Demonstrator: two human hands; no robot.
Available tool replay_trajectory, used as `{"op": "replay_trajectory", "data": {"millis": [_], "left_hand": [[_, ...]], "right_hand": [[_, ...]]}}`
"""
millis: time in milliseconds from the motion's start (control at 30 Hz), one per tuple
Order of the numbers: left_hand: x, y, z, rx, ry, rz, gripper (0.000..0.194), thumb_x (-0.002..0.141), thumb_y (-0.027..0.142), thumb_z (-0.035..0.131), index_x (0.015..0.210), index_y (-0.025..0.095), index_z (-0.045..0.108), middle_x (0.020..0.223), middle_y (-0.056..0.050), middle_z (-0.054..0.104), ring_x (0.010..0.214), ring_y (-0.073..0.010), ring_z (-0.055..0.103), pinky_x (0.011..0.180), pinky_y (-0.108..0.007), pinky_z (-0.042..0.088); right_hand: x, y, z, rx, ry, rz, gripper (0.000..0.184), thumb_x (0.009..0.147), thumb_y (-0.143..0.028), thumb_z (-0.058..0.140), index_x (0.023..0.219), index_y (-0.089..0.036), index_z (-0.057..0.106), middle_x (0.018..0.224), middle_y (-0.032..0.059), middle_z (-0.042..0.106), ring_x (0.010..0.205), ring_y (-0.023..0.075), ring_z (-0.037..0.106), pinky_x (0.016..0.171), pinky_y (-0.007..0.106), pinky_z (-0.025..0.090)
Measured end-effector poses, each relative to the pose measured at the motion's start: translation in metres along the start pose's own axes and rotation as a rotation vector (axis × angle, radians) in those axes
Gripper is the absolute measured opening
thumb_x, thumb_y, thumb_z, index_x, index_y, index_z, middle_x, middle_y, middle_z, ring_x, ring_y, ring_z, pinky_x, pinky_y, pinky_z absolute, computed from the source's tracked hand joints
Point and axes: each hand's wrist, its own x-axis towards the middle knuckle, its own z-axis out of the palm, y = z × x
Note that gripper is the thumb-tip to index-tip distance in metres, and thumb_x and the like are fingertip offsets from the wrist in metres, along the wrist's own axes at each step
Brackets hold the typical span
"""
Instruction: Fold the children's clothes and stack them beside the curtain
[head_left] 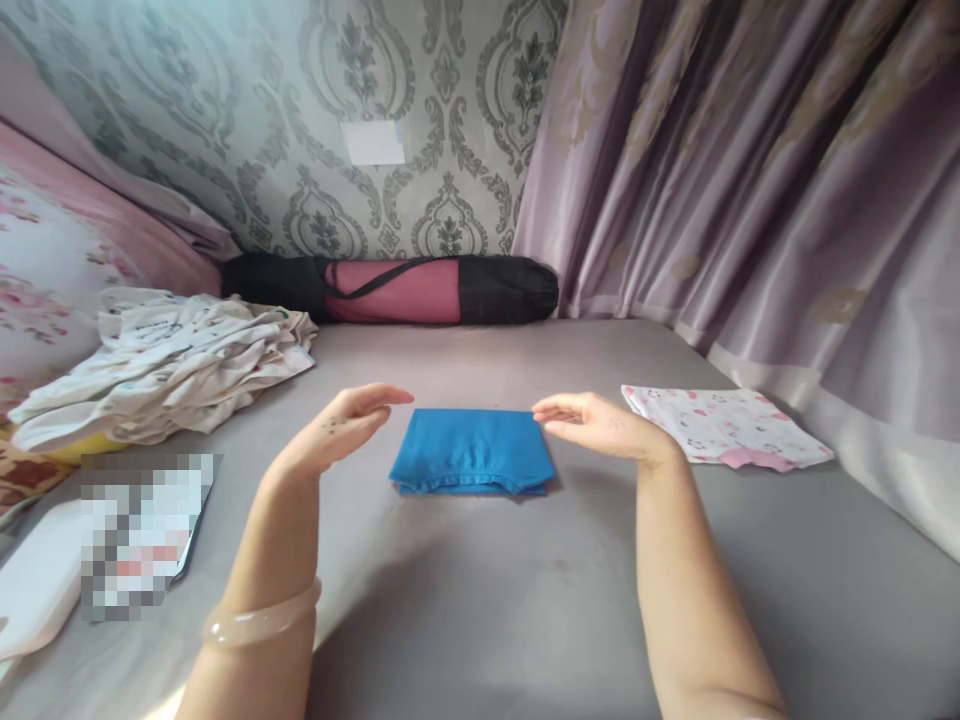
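A blue garment (474, 445), folded into a neat rectangle, lies flat in front of me with a curved stitched edge towards me. My left hand (349, 425) hovers just off its far left corner, thumb and fingers apart, holding nothing. At the far right corner is my right hand (592, 420). Its fingers stretch towards the cloth with the thumb a little below them, and nothing is held; whether the fingertips touch the fabric I cannot tell. A pale bangle (262, 622) circles my left forearm.
Right of my right hand lies a folded white printed garment (731, 425) with pink trim. A heap of pale clothes (172, 360) sits at the left, near a white case (41, 580) and a blurred-out item (146, 540). A black-and-pink roll bag (394, 290) lines the patterned wall.
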Motion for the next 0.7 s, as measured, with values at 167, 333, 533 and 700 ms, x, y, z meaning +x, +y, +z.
{"op": "replay_trajectory", "data": {"millis": [167, 333, 533, 700], "left_hand": [[0.015, -0.007, 0.029, 0.13, 0.012, 0.023, 0.039, 0.078, 0.037, 0.051, 0.107, 0.017, 0.069, 0.101, -0.007, 0.072, 0.096, -0.025, 0.065, 0.082, -0.033, 0.05], [0.026, -0.026, 0.072, 0.449, -0.027, 0.139, 0.044, 0.089, 0.028, 0.04, 0.129, 0.016, 0.056, 0.127, -0.011, 0.063, 0.121, -0.0259, 0.055, 0.103, -0.039, 0.041], [0.026, -0.053, 0.118, 0.845, -0.034, 0.208, 0.048, 0.097, 0.025, 0.032, 0.142, 0.009, 0.042, 0.15, -0.013, 0.04, 0.145, -0.0292, 0.022, 0.118, -0.05, 0.017], [0.025, -0.065, 0.134, 0.972, -0.06, 0.164, 0.053, 0.1, 0.035, 0.028, 0.145, 0.009, 0.039, 0.152, -0.012, 0.037, 0.144, -0.0286, 0.025, 0.117, -0.05, 0.02]], "right_hand": [[0.022, 0.006, 0.023, -0.25, 0.094, -0.018, 0.036, 0.09, -0.024, 0.048, 0.122, -0.02, 0.063, 0.128, 0.0068, 0.064, 0.118, 0.0211, 0.059, 0.106, 0.039, 0.042], [0.046, 0.013, 0.073, -0.573, 0.209, -0.042, 0.049, 0.096, -0.026, 0.036, 0.141, -0.011, 0.045, 0.149, 0.0123, 0.042, 0.142, 0.0217, 0.031, 0.117, 0.041, 0.024], [0.054, 0.025, 0.115, -0.787, 0.172, -0.093, 0.055, 0.097, -0.028, 0.028, 0.149, -0.008, 0.032, 0.158, 0.0105, 0.022, 0.147, 0.0239, 0.014, 0.119, 0.049, 0.011], [0.055, 0.038, 0.128, -0.814, 0.091, -0.072, 0.056, 0.097, -0.031, 0.026, 0.148, -0.009, 0.034, 0.155, 0.0096, 0.031, 0.145, 0.0234, 0.021, 0.118, 0.049, 0.012]]}}
